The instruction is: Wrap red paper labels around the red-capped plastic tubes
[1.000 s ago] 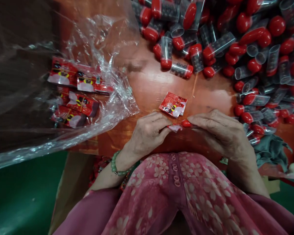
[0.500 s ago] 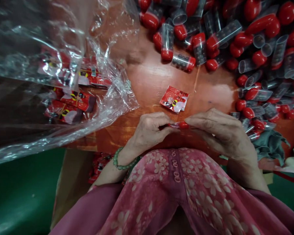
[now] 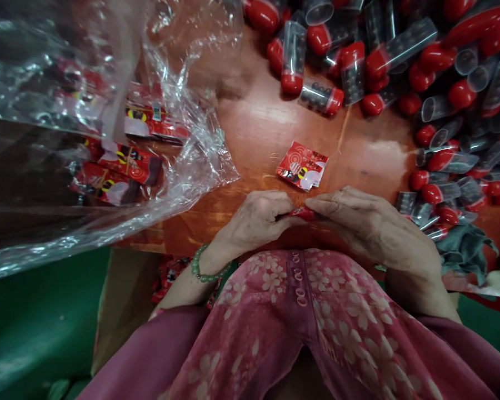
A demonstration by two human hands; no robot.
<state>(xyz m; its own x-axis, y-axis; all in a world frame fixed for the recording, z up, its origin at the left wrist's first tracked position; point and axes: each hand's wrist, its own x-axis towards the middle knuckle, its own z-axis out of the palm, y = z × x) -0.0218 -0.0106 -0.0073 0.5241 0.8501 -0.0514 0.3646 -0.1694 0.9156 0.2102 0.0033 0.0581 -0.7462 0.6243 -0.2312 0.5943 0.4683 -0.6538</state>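
Observation:
My left hand (image 3: 260,219) is closed in a pinch, its thumb and fingertips on one end of a small red piece (image 3: 302,213), which looks like a folded printed card. From the other side, the fingers of my right hand (image 3: 364,225) close round what seems to be a red-capped tube, mostly hidden inside the hand. The two sets of fingertips almost meet, low over the table's near edge. Just beyond them lies a short stack of red printed cards (image 3: 302,165), flat on the wood.
Clear tubes with red caps (image 3: 320,99) are heaped across the back and right of the wooden table (image 3: 254,116). On the left a large clear plastic bag (image 3: 191,172) holds bundles of red cards (image 3: 129,162). A dark green cloth (image 3: 466,250) lies at the right edge.
My hands have drawn closer together. The rounded red end that showed between them is now mostly covered by my right fingers. The whole view has shifted slightly.

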